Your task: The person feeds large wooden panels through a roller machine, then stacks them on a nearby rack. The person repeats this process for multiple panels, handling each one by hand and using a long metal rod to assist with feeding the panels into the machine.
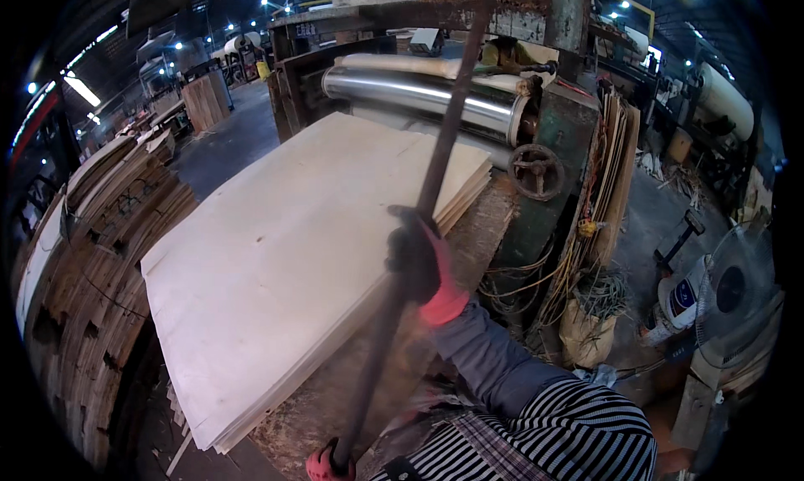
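Observation:
A long, dark, rusty-looking bar runs slantwise through the picture, from the lower edge up past the machine's rollers. My right hand, in a black and red glove, is wrapped round the middle of the bar. Low down near the bottom edge, my left hand in a similar glove is closed on its lower end. Behind the bar lies a stack of pale wood veneer sheets, its far end close to the rollers. The bar crosses in front of the stack's right edge; whether they touch, I cannot tell.
A roller machine with a shiny metal roller and a rusty handwheel stands beyond the stack. Ragged veneer piles fill the left side. Right are upright boards, loose cords, a sack and a fan.

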Motion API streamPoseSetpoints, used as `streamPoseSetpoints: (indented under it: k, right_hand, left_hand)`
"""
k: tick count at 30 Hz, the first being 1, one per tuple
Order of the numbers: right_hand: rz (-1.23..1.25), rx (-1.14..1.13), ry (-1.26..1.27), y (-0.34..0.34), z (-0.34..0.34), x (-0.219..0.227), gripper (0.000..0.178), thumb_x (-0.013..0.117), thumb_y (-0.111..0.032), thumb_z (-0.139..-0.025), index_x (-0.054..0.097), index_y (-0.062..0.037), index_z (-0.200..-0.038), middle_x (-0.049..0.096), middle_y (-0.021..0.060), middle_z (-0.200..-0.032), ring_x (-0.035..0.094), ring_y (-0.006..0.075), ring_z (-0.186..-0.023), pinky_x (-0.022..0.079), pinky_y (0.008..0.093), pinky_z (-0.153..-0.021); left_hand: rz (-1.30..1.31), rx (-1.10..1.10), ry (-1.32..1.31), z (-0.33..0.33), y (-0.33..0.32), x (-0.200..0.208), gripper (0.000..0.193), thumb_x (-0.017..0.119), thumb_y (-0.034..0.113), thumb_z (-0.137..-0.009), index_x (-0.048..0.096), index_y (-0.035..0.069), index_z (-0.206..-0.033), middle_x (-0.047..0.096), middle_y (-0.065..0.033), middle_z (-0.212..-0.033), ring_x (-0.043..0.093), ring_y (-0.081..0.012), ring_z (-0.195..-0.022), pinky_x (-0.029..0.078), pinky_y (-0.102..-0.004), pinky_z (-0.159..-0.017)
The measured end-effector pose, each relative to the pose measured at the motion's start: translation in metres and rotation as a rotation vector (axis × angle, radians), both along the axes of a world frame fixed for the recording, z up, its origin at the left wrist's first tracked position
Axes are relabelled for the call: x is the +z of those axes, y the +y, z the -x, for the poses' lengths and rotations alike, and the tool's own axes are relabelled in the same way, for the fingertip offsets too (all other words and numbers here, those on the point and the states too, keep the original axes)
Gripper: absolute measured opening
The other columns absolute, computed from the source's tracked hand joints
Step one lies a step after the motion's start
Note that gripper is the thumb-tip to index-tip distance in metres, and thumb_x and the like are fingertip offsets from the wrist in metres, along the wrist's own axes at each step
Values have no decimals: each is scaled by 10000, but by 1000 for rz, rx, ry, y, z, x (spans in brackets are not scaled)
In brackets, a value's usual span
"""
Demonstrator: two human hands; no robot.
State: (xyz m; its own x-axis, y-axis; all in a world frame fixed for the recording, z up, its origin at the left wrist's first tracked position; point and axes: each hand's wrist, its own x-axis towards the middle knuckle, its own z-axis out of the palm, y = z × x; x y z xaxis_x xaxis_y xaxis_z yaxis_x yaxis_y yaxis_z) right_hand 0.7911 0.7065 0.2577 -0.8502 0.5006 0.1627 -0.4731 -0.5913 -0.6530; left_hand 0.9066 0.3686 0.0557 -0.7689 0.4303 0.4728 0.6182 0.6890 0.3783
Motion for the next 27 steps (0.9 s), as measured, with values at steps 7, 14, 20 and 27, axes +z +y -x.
streamPoseSetpoints:
  k: [7, 14, 20, 27]
  right_hand:
    - [-167, -266, -125, 93, -3, -9, 276, 478, -250, -847, 486, -76, -1061, 505, 26, -662, 494, 119, -561, 429, 252, -520]
    - [-407, -292, -128, 154, 22, -67, 371, 473, -192, -851, 381, -84, -1193, 566, 105, -938, 565, 184, -799, 471, 290, -705]
    - [-1101, -732, -285, 101, -3, -139, 512, 427, -149, -862, 185, -47, -1301, 243, 144, -1312, 246, 254, -1211, 238, 359, -987]
    - [-1655, -578, -357, -43, -33, -148, 589, 488, -170, -810, 206, 8, -1295, 177, 198, -1351, 193, 331, -1243, 168, 410, -1006]
  left_hand:
    - [14, -95, -94, 49, 74, -16, 483, 660, 239, -533, 561, 100, -984, 538, -128, -740, 508, -324, -663, 405, -418, -586]
    - [31, -24, -308, 87, 147, -20, 528, 663, 264, -523, 550, 106, -1013, 520, -155, -975, 478, -328, -903, 372, -446, -772]
    - [60, 226, -266, 75, 112, 3, 747, 680, 263, -529, 402, 93, -1202, 316, -184, -1273, 306, -377, -1130, 261, -479, -924]
    - [-208, 372, -258, 7, -25, -14, 699, 634, 159, -564, 390, 46, -1209, 364, -175, -1258, 355, -350, -1122, 275, -425, -933]
